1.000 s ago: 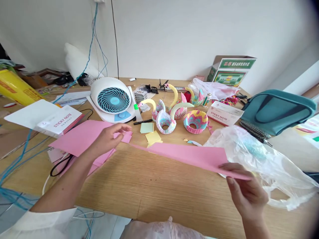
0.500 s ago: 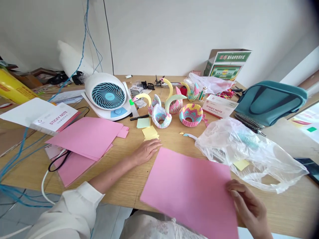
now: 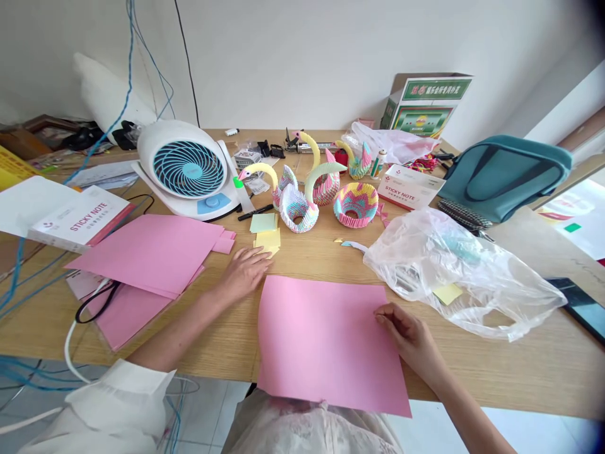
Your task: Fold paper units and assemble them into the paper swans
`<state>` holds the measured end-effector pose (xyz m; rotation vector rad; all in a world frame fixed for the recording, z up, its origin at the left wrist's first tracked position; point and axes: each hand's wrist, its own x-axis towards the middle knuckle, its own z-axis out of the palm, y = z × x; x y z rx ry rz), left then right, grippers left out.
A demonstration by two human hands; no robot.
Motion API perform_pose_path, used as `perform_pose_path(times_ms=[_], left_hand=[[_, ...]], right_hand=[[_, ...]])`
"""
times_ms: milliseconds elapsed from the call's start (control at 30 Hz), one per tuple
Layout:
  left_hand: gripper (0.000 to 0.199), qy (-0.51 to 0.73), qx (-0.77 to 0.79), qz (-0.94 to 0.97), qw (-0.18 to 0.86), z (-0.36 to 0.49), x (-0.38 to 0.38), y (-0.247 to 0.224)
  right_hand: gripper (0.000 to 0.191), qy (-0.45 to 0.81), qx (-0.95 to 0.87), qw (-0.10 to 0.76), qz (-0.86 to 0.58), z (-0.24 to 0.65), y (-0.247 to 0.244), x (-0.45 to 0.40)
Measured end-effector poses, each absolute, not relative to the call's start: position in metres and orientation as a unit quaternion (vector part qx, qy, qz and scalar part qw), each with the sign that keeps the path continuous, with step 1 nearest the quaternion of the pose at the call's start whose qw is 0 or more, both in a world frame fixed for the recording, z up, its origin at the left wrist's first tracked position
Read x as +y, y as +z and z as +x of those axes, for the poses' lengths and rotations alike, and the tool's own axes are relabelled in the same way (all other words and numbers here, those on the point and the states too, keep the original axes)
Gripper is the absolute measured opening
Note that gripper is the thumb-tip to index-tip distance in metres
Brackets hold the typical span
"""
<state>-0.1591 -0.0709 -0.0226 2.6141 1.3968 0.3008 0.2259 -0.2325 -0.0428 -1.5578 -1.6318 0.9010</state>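
A large sheet of pink paper (image 3: 326,340) lies in front of me, its near edge hanging over the table's front. My right hand (image 3: 401,328) is closed in a pinch on the sheet's right edge, near the far corner. Just off the opposite side, my left hand (image 3: 243,274) rests palm down on the wood, fingers stretched out. Its fingertips reach the small yellow paper slips (image 3: 267,239). Behind those are pale green slips (image 3: 263,222). More pink sheets (image 3: 151,252) are stacked to the left.
Folded-paper swans (image 3: 300,205) and a paper bowl (image 3: 355,205) stand at mid-table. A white fan (image 3: 189,167) and sticky note box (image 3: 82,217) are left. A plastic bag (image 3: 454,271), another sticky note box (image 3: 410,187), teal bag (image 3: 510,176) and phone (image 3: 576,309) are right.
The pink sheet has shifted left and squared up with the table, drawn along by my right hand. My left hand has moved slightly left. The camera view has shifted a little.
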Motion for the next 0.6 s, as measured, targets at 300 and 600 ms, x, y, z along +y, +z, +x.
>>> perform_pose_path(times_ms=[300, 600], left_hand=[[0.088, 0.062, 0.332, 0.915, 0.220, -0.103, -0.187, 0.010], [0.060, 0.068, 0.294, 0.948, 0.097, -0.065, -0.231, -0.006]], right_hand=[[0.025, 0.361, -0.535, 0.453, -0.615, 0.227, -0.051, -0.192], [0.039, 0.400, -0.422, 0.486, -0.653, 0.251, -0.043, -0.188]])
